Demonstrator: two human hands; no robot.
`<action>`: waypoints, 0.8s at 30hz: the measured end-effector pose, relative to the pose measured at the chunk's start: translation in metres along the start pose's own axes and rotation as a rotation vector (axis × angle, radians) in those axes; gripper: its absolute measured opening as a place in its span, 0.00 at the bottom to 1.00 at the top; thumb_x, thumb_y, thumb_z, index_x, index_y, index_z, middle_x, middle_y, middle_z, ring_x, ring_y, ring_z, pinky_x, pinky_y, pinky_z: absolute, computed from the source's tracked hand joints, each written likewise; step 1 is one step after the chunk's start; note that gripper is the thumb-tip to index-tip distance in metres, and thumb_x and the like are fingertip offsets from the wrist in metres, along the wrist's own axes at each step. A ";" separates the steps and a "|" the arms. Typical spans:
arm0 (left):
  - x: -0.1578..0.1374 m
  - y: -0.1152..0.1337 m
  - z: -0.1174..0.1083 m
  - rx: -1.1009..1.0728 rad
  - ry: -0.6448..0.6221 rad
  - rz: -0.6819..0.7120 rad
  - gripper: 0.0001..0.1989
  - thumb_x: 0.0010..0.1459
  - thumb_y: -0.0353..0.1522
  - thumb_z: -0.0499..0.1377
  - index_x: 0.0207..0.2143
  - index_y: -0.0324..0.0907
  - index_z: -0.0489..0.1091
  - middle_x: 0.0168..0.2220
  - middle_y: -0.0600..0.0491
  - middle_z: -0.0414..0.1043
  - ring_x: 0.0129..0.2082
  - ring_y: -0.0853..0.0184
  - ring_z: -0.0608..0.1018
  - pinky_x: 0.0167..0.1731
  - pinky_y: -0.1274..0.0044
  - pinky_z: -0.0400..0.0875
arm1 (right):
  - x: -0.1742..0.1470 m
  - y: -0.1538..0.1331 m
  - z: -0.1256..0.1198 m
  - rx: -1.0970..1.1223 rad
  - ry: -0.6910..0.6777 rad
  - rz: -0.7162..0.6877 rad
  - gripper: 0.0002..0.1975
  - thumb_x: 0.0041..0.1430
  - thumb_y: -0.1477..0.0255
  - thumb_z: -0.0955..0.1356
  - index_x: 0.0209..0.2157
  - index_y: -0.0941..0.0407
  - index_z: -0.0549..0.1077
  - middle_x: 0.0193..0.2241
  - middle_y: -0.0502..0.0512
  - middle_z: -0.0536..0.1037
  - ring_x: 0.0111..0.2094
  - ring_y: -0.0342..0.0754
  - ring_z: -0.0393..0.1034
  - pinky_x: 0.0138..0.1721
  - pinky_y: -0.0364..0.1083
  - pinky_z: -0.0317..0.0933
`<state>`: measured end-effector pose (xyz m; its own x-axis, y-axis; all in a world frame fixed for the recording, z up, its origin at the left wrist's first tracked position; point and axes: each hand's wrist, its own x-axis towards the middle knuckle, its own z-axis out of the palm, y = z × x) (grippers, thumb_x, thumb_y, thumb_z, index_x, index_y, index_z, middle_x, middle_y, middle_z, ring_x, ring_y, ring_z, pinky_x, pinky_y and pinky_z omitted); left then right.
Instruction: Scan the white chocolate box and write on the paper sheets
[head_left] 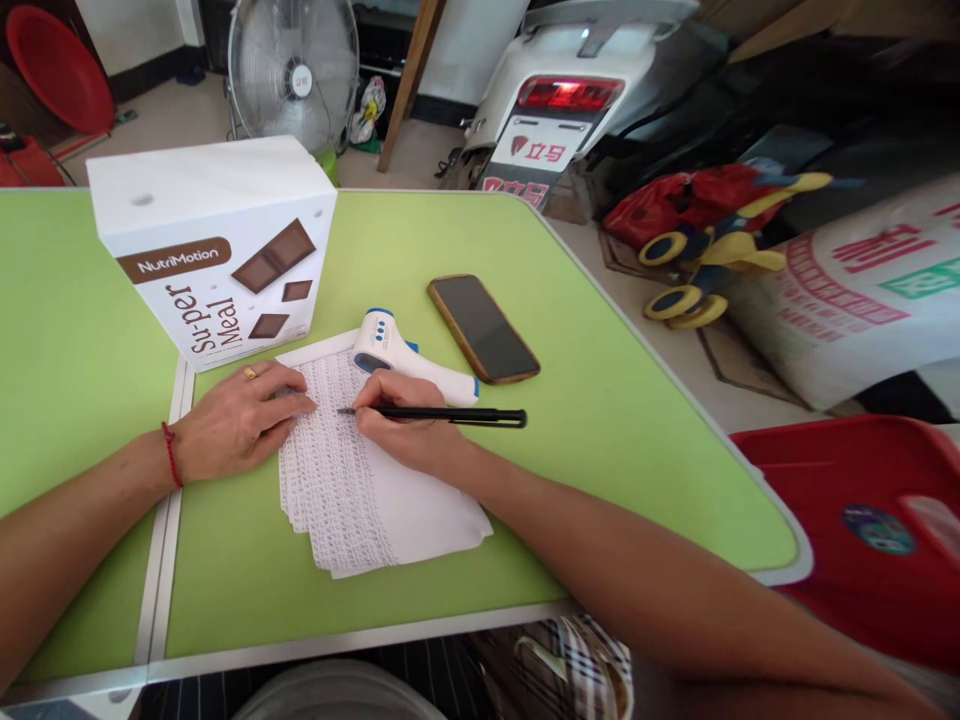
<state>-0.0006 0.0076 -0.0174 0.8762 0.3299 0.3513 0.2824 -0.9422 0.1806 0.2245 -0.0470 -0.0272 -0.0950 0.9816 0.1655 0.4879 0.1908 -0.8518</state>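
A black pen [450, 413] is gripped in my right hand [401, 425], its tip close to a sheet of paper [435, 520] covered partly in rows of handwriting. More sheets lie beneath it in an uneven stack. My left hand [240, 420] rests flat with fingers stretched, fingertips on the left edge of the paper. It wears a gold ring and a red string bracelet [172, 455]. Just beyond my right hand, a white and blue infrared thermometer [390, 345] lies across the top of the sheets. To its right is a phone [486, 330] in a brown case.
A white NutriMotion box [225, 270] stands upright on the green folding table [600, 480], behind my left hand. Past the table are a fan [296, 70], a white scooter [570, 60], a yellow and blue toy tricycle [712, 260], a large sack [862, 290] and a red plastic chair [847, 500].
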 end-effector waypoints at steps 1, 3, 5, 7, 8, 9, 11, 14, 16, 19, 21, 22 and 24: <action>0.000 0.000 0.000 0.000 0.002 0.002 0.12 0.65 0.27 0.50 0.46 0.38 0.70 0.45 0.43 0.70 0.45 0.60 0.71 0.45 0.64 0.71 | 0.000 0.000 0.000 0.004 -0.001 0.004 0.04 0.43 0.77 0.63 0.19 0.54 0.64 0.17 0.46 0.68 0.20 0.39 0.58 0.21 0.41 0.52; 0.000 0.000 0.000 0.004 0.007 0.008 0.12 0.65 0.27 0.50 0.46 0.37 0.70 0.45 0.43 0.70 0.45 0.60 0.71 0.45 0.64 0.71 | 0.000 -0.001 -0.001 0.005 -0.011 0.015 0.04 0.43 0.76 0.63 0.20 0.54 0.64 0.17 0.46 0.68 0.20 0.39 0.58 0.21 0.42 0.52; 0.000 0.000 0.000 0.011 0.011 0.013 0.12 0.64 0.27 0.50 0.46 0.37 0.70 0.45 0.43 0.69 0.44 0.60 0.71 0.45 0.65 0.72 | 0.000 -0.001 0.000 -0.006 -0.019 0.014 0.04 0.43 0.76 0.63 0.20 0.54 0.64 0.17 0.46 0.68 0.20 0.40 0.58 0.22 0.42 0.52; 0.000 0.000 0.000 0.012 0.015 0.019 0.12 0.64 0.27 0.51 0.46 0.36 0.70 0.45 0.42 0.69 0.44 0.59 0.71 0.44 0.65 0.72 | 0.000 -0.001 0.000 -0.026 -0.013 0.001 0.03 0.43 0.76 0.63 0.20 0.54 0.64 0.17 0.46 0.68 0.20 0.40 0.58 0.22 0.42 0.52; 0.000 0.001 0.000 0.010 0.016 0.020 0.12 0.64 0.27 0.51 0.46 0.36 0.70 0.45 0.42 0.69 0.44 0.59 0.71 0.44 0.64 0.72 | -0.001 0.000 0.001 -0.039 -0.007 -0.010 0.03 0.43 0.76 0.63 0.20 0.54 0.64 0.17 0.46 0.68 0.20 0.40 0.58 0.22 0.42 0.52; 0.000 0.001 0.000 0.007 0.016 0.020 0.12 0.64 0.27 0.51 0.46 0.36 0.70 0.45 0.42 0.69 0.44 0.59 0.71 0.44 0.64 0.72 | -0.001 0.001 0.001 -0.053 -0.004 -0.027 0.03 0.43 0.76 0.63 0.20 0.54 0.64 0.17 0.46 0.67 0.20 0.40 0.58 0.22 0.42 0.52; 0.000 0.000 -0.001 0.002 0.011 0.013 0.12 0.64 0.27 0.51 0.46 0.37 0.70 0.45 0.42 0.69 0.44 0.59 0.71 0.44 0.64 0.72 | -0.002 0.002 0.001 -0.079 -0.009 -0.092 0.03 0.44 0.76 0.63 0.21 0.54 0.64 0.17 0.45 0.67 0.20 0.39 0.57 0.23 0.42 0.53; 0.000 0.000 0.000 -0.002 0.002 0.003 0.11 0.64 0.27 0.51 0.46 0.37 0.70 0.45 0.43 0.69 0.44 0.60 0.71 0.44 0.64 0.72 | -0.004 0.005 0.001 -0.096 -0.020 -0.222 0.04 0.45 0.77 0.63 0.22 0.54 0.64 0.17 0.45 0.66 0.19 0.39 0.57 0.23 0.42 0.53; 0.000 0.000 0.000 -0.004 0.003 0.009 0.11 0.64 0.27 0.51 0.46 0.37 0.69 0.45 0.43 0.69 0.44 0.60 0.71 0.44 0.64 0.72 | -0.004 0.006 0.001 -0.096 -0.021 -0.257 0.04 0.46 0.77 0.63 0.22 0.54 0.64 0.17 0.45 0.66 0.19 0.39 0.57 0.23 0.41 0.53; 0.000 0.003 -0.001 -0.015 0.029 0.032 0.11 0.64 0.26 0.51 0.47 0.38 0.68 0.44 0.44 0.69 0.44 0.60 0.72 0.42 0.65 0.72 | -0.003 0.006 0.001 -0.089 -0.034 -0.247 0.04 0.46 0.78 0.63 0.23 0.54 0.64 0.17 0.44 0.66 0.19 0.38 0.57 0.22 0.41 0.52; 0.001 0.004 -0.005 0.001 0.126 0.027 0.12 0.62 0.24 0.53 0.48 0.40 0.66 0.45 0.45 0.69 0.46 0.59 0.72 0.43 0.65 0.72 | -0.003 0.006 0.000 -0.088 -0.043 -0.243 0.04 0.45 0.78 0.62 0.23 0.54 0.64 0.17 0.44 0.66 0.19 0.38 0.57 0.22 0.41 0.52; 0.002 0.004 -0.008 0.034 0.234 0.020 0.14 0.60 0.25 0.55 0.48 0.42 0.65 0.46 0.46 0.68 0.47 0.58 0.71 0.45 0.63 0.71 | -0.003 0.006 0.000 -0.088 -0.048 -0.244 0.04 0.45 0.78 0.62 0.23 0.54 0.64 0.18 0.44 0.66 0.19 0.38 0.57 0.22 0.41 0.52; 0.002 0.000 -0.015 0.144 0.536 -0.002 0.18 0.54 0.27 0.61 0.48 0.47 0.66 0.49 0.48 0.65 0.48 0.56 0.70 0.47 0.60 0.68 | -0.003 0.007 -0.001 -0.090 -0.056 -0.246 0.05 0.45 0.79 0.62 0.23 0.54 0.64 0.18 0.44 0.66 0.19 0.38 0.57 0.22 0.41 0.52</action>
<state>-0.0050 0.0093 -0.0027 0.5648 0.2805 0.7761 0.3676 -0.9275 0.0676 0.2287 -0.0483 -0.0333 -0.2667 0.9048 0.3320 0.5188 0.4251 -0.7417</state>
